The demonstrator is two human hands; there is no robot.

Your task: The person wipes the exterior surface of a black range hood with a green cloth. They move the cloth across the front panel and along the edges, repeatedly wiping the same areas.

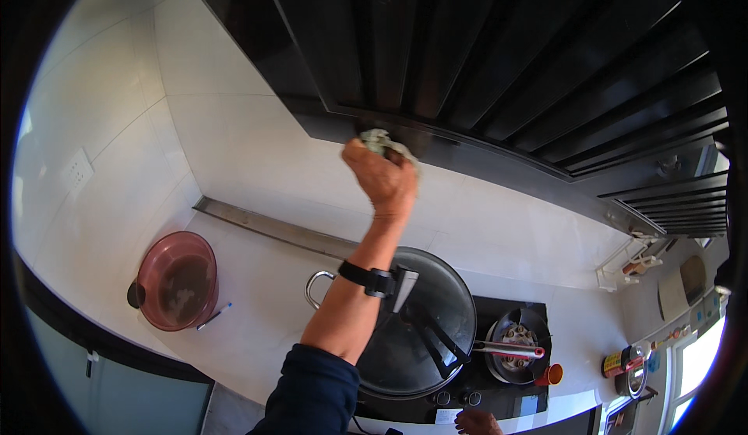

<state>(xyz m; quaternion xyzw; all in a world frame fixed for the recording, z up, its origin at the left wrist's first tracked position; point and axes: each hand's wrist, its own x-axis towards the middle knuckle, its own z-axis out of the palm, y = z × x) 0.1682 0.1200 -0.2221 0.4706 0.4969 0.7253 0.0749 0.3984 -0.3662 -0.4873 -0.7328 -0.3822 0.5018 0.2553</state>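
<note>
My left hand (383, 172) is raised in front of me, its fingers closed on a crumpled pale green cloth (377, 138). The cloth presses against the lower edge of a black ribbed overhead unit (432, 137), and the area is slightly blurred. A black strap with a small device (378, 282) circles my left forearm. Below that arm is a large pan with a glass lid (432, 318), partly covered by my forearm. My right hand (476, 422) is low at the bottom edge, close to the front of the black hob (482, 400). Most of it is cut off.
A reddish plastic basin (175, 280) holding cloudy water stands at left, with a pen (214, 316) beside it. Right of the lidded pan are a frying pan (517, 347) and an orange cup (549, 375). Bottles (620, 362) and a wall rack (628, 262) are farther right.
</note>
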